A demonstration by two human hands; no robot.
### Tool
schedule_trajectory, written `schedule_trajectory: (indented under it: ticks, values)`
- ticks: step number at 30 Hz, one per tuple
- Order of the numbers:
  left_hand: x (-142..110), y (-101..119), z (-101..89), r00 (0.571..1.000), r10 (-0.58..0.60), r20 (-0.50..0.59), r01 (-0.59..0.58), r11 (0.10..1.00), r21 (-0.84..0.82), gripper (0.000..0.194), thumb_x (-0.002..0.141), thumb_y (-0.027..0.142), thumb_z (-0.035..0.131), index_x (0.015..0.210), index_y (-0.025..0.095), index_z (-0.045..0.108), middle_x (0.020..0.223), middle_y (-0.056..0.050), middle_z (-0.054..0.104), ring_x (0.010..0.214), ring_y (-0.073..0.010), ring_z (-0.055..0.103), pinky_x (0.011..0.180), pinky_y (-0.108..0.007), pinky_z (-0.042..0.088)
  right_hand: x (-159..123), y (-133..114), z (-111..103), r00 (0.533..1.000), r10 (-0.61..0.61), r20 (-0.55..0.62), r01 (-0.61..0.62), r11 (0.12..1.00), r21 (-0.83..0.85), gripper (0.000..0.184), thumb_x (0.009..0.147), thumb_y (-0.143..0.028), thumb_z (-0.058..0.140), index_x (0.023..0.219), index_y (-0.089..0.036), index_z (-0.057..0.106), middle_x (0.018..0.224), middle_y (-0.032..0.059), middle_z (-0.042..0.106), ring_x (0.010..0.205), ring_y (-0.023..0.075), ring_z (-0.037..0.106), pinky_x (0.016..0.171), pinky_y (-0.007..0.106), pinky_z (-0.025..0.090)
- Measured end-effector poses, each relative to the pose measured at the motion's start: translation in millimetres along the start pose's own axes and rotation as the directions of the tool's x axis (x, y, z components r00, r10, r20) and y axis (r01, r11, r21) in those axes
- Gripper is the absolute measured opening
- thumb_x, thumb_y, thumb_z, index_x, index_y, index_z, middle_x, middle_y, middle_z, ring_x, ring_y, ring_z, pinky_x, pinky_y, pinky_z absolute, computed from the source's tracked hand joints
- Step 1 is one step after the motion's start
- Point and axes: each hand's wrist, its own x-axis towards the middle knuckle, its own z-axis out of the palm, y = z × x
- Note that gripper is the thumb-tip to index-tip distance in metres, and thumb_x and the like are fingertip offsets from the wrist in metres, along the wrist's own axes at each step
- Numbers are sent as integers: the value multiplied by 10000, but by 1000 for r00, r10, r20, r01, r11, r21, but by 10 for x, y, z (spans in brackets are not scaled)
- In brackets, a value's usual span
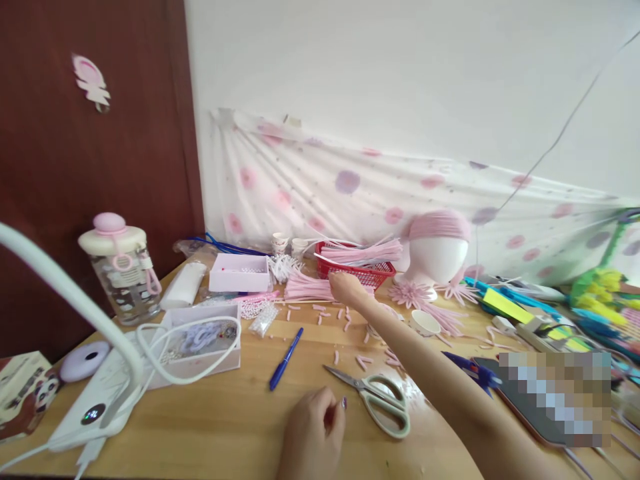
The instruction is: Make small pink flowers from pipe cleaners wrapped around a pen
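In the head view, the right hand (347, 290) is overlapping the pink stems (305, 288) before the basket (357, 272), apparently picking some; continuing is likely calling for separating them cleanly. Its fingers are hiding, leaving their spread and hold untellable. The left hand (313, 420) is curling nearly closed, showing nothing held.

Left hand (314, 432), at 6 o'clock: the bare hand is showing rounded knuckles. One nail (344, 402), at the hand's 2 o'clock, is displaying dark purple polish. Right forearm (430, 367), between 4 and 5 o'clock: it is appearing bare along its visible length and is tapering toward a slender wrist (369, 303). Right hand (346, 288), at 5 o'clock near centre: it is appearing bare; nail detail is remaining too small to tell.
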Motion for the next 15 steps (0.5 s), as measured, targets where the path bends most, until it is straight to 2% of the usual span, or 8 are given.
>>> schedule_trajectory:
  ticks: [3,6,8,10,12,15]
  values:
    - [-9,3,-12,1000,4,19,-4,1000,1,314,901,235,420,588,208,430,582,-15,582,564,-162,554,539,-255,349,-9,47,-86,994,-10,-105,14,999,37,285,948,-300,553,1167,-119,571,1071,90,642,898,192,646,787,373,542]
    - [30,-56,-125,1000,-2,8,2,1000,10,253,925,251,419,703,202,530,667,-30,634,609,-168,600,569,-254,420,-73,83,-234,971,-36,-235,58,994,88,248,997,-191,401,1184,-80,518,925,115,678,820,201,645,726,317,487]
    - [92,-130,-262,995,8,-97,8,988,157,167,919,226,442,863,185,594,825,-73,673,757,-205,637,687,-297,478,-155,96,-348,945,-61,-321,105,987,122,269,1006,-162,316,1186,-88,502,933,141,684,854,221,634,727,304,444]
    - [166,-206,-417,972,2,-234,93,914,395,198,914,225,465,1010,133,611,954,-142,659,903,-276,620,782,-380,484,-266,99,-448,918,-95,-386,166,974,156,274,1012,-191,298,1151,-132,527,977,129,682,895,221,621,749,290,421]
    - [229,-262,-552,971,-26,-236,163,796,583,220,915,220,468,973,86,632,937,-175,629,916,-316,597,794,-419,479,-400,92,-514,894,-137,-426,236,953,189,257,1009,-221,329,1095,-170,565,986,99,685,915,207,616,768,270,410]
    - [274,-304,-661,988,-20,-154,117,746,656,213,913,162,448,920,94,650,913,-158,616,910,-319,586,808,-436,478,-638,69,-535,871,-179,-457,310,923,228,216,985,-239,410,1039,-186,613,975,83,691,913,199,618,773,258,410]
